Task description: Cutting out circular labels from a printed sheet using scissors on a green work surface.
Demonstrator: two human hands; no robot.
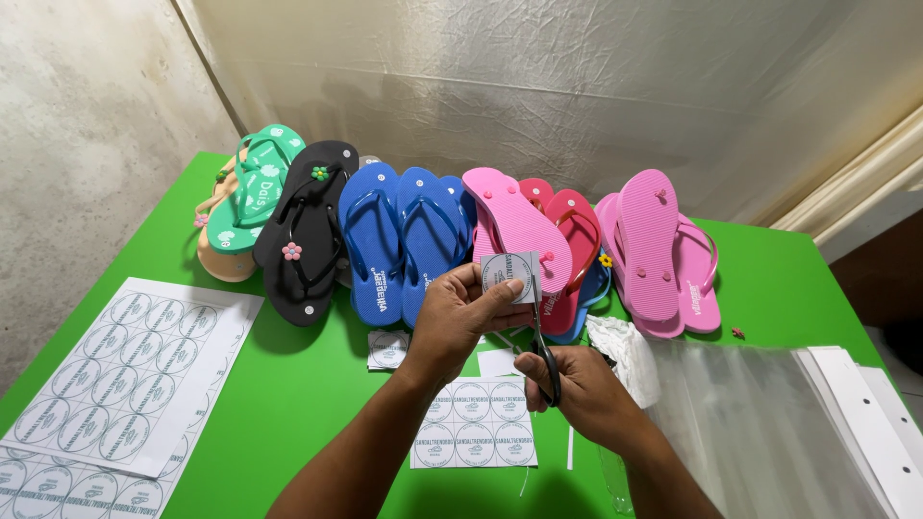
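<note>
- Holding a small label (510, 271) upright above the tabletop (288, 384), the left hand (461, 312) pinches its left edge.
- The right hand (577, 384) grips black scissors (543, 346), blades pointing up and away, meeting the label's lower right edge.
- The label sits just beyond and above the right hand, in front of the flip-flops (404, 235).
- A cut label sheet (476, 423) lies flat below both hands.

A small square white label (510, 272) with a grey circle is held mid-scene. White sheets of round grey labels (120, 375) lie near left. A smaller label sheet (473, 423) lies near centre.
</note>
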